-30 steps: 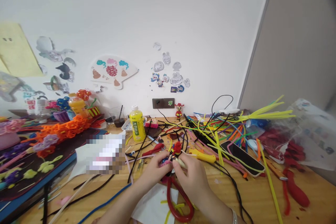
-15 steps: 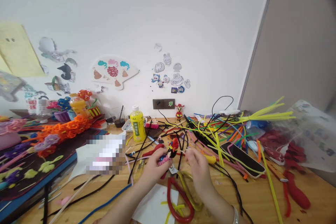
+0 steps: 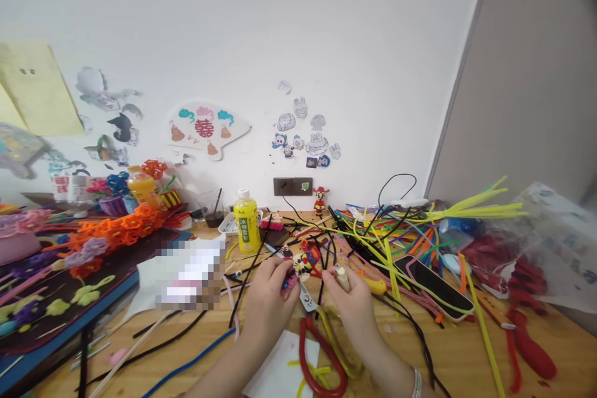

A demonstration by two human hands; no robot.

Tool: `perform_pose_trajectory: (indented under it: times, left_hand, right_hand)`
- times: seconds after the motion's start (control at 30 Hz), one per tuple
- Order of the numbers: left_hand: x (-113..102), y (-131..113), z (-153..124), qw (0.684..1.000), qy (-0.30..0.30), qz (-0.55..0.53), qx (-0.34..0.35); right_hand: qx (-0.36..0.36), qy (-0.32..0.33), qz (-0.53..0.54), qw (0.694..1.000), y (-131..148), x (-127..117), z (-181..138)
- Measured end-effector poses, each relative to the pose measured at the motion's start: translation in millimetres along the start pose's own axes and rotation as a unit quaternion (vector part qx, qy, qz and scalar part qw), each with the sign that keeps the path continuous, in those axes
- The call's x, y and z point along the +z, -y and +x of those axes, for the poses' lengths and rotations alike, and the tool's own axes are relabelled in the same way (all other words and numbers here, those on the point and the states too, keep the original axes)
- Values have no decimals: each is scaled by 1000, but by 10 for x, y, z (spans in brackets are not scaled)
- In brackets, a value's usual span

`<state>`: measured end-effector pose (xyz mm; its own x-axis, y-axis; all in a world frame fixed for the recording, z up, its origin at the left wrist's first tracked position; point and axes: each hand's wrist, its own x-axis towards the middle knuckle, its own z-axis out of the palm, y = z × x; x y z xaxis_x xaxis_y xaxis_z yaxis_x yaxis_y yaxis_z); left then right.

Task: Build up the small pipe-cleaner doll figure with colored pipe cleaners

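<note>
My left hand [image 3: 273,291] is closed around a small fuzzy figure [image 3: 304,263] in red, yellow, black and blue, with its pink lower part mostly hidden by the fingers. Close at the right, my right hand [image 3: 351,300] grips a short cream-coloured cylinder [image 3: 342,278]; its kind does not show clearly. The right fingertips are beside the figure's red edge; whether they touch it I cannot tell. Below and between the hands lies a pair of scissors [image 3: 304,348] with one red and one yellow handle loop, its blades pointing away under the hands.
A yellow drink bottle [image 3: 247,224] stands behind my left hand. A similar red figure [image 3: 320,201] stands by the wall. Pipe cleaners [image 3: 485,202] spread across the right, near a phone [image 3: 433,289]. Fuzzy orange flowers [image 3: 112,233] fill the left. White paper [image 3: 280,364] lies in front.
The figure has turned in my left hand, so its pale yellow part and blue patch show. My right hand has come slightly closer to it, and the cream cylinder has come into sight.
</note>
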<state>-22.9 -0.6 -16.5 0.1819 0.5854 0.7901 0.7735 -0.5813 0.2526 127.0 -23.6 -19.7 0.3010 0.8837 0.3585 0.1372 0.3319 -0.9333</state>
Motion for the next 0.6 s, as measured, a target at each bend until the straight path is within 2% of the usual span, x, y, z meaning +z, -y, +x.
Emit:
perform_pose_trajectory:
  times: [0.33, 0.6]
  left_hand:
    - [20, 46, -25, 998, -19, 49, 41]
    - [-2, 23, -1, 989, -27, 80, 122]
  right_hand:
    - [-20, -4, -67, 998, -18, -10, 23]
    - [-5, 6, -19, 1000, 0, -39, 59]
